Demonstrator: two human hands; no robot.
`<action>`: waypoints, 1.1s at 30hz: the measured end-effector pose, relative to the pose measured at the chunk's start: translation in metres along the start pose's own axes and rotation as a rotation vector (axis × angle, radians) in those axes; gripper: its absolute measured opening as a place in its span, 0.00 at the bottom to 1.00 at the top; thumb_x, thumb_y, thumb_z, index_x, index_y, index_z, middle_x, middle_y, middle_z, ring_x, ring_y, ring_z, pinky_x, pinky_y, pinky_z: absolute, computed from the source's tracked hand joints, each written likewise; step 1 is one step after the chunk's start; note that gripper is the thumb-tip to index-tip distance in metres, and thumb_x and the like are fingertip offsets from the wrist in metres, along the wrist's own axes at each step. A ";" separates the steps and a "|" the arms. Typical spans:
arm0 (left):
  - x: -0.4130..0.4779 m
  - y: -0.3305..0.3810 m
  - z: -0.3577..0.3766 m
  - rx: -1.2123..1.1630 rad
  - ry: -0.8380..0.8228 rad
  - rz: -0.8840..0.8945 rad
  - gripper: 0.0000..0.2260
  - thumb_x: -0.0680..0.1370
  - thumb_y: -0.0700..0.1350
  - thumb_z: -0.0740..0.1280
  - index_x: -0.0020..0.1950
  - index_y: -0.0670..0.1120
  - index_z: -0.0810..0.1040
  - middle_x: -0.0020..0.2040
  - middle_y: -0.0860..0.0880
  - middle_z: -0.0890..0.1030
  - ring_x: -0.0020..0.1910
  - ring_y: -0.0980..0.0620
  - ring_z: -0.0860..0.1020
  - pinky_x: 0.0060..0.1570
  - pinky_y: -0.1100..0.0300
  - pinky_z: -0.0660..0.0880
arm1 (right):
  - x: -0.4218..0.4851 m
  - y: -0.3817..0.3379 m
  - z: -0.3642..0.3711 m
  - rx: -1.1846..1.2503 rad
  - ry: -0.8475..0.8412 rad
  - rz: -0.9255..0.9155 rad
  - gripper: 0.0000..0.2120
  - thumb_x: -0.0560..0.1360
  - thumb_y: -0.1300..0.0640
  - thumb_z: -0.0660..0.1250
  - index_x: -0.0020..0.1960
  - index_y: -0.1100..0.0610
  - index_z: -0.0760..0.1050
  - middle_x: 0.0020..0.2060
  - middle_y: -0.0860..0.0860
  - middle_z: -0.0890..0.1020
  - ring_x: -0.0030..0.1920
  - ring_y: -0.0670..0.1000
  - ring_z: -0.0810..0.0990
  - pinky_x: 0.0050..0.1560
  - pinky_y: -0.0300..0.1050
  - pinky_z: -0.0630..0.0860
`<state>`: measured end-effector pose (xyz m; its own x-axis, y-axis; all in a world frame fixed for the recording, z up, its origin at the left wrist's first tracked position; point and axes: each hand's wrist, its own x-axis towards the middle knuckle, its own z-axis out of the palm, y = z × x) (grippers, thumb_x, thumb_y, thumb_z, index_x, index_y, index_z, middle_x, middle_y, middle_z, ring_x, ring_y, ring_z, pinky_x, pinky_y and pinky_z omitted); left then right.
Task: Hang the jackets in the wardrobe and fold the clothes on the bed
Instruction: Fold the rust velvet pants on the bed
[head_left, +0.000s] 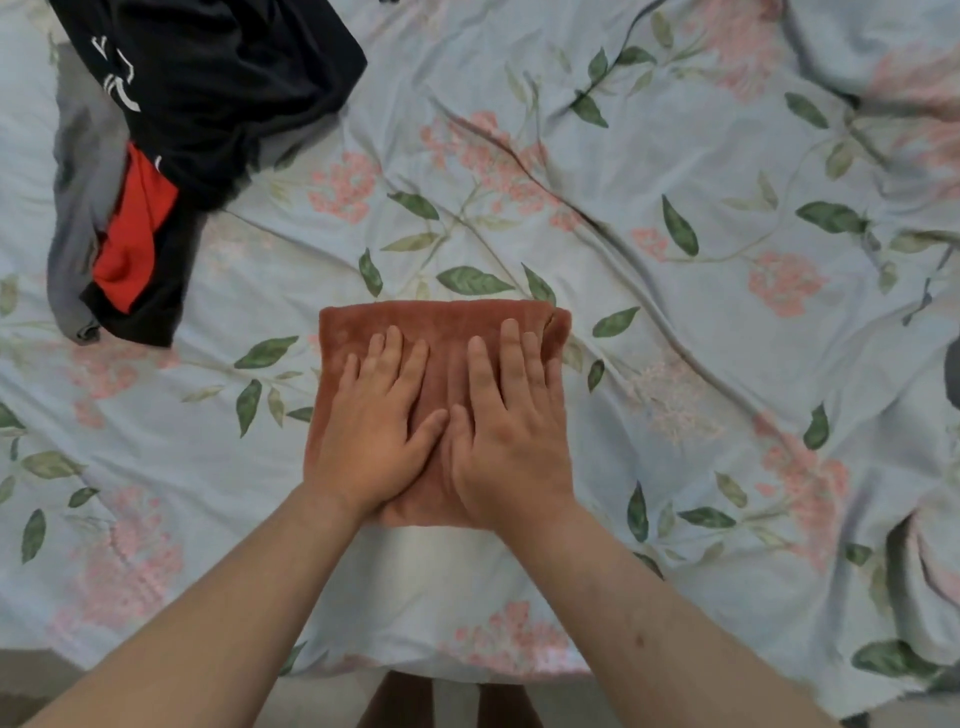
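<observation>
Fingers of both hands straight, pressing flat on folded rust cloth.

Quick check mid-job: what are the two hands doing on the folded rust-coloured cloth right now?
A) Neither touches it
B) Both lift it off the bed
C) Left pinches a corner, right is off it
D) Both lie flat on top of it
D: the left hand and right hand press flat, fingers straight, on the folded rust cloth, which lies on the floral bedsheet.

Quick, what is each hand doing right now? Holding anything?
Left hand: open, fingers straight, pressing flat on the folded rust-brown cloth.
Right hand: open, fingers straight, pressing flat on the same cloth; neither grips it.
</observation>
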<state>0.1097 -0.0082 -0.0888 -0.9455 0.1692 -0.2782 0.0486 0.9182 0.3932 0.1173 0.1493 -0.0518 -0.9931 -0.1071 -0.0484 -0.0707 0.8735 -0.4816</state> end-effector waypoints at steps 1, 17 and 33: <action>0.002 -0.001 0.002 0.020 0.008 0.016 0.32 0.79 0.62 0.51 0.81 0.50 0.53 0.81 0.44 0.51 0.80 0.48 0.47 0.76 0.55 0.36 | 0.005 0.006 0.005 -0.041 -0.076 0.044 0.28 0.79 0.51 0.60 0.77 0.61 0.64 0.78 0.63 0.58 0.79 0.62 0.53 0.78 0.64 0.51; 0.040 -0.022 0.060 0.119 0.111 -0.022 0.39 0.71 0.64 0.57 0.79 0.47 0.58 0.80 0.38 0.55 0.78 0.44 0.49 0.75 0.42 0.46 | 0.035 0.068 0.075 0.040 -0.151 0.308 0.41 0.70 0.40 0.51 0.80 0.55 0.56 0.79 0.60 0.59 0.76 0.59 0.61 0.73 0.59 0.60; 0.045 -0.033 0.079 0.078 0.224 0.070 0.37 0.71 0.62 0.56 0.76 0.46 0.59 0.76 0.34 0.61 0.76 0.39 0.55 0.73 0.40 0.50 | 0.032 0.089 0.109 0.069 0.022 0.247 0.37 0.69 0.41 0.54 0.76 0.51 0.54 0.75 0.63 0.65 0.69 0.60 0.64 0.70 0.57 0.57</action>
<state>0.0905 -0.0026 -0.1833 -0.9863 0.1576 -0.0483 0.1329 0.9334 0.3334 0.0897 0.1722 -0.1916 -0.9813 0.1160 -0.1534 0.1797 0.8376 -0.5158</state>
